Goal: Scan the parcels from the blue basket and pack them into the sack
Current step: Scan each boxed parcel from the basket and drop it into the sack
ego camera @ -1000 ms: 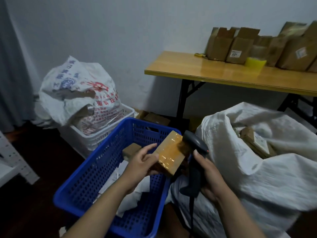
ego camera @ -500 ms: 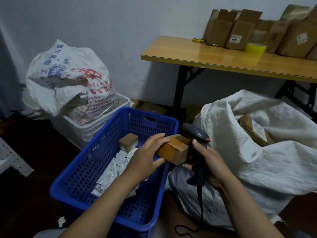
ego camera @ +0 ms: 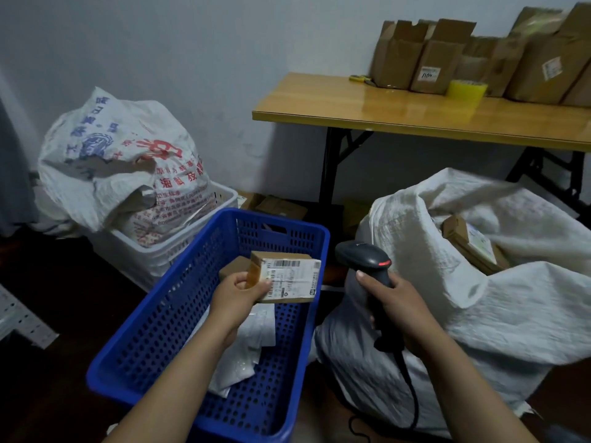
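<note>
Now that we had turned the parcel (ego camera: 287, 278) label-up above the blue basket (ego camera: 160, 314), left fingers (ego camera: 238, 284) pinching it, right fingers (ego camera: 367, 279) curled round the scanner (ego camera: 364, 257), we judged it ready to scan.

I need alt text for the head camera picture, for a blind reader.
A left hand holds a small labelled parcel over the blue basket while the right hand grips a black barcode scanner beside it. A white sack with boxes inside stands open on the right, near a wooden table.
</note>
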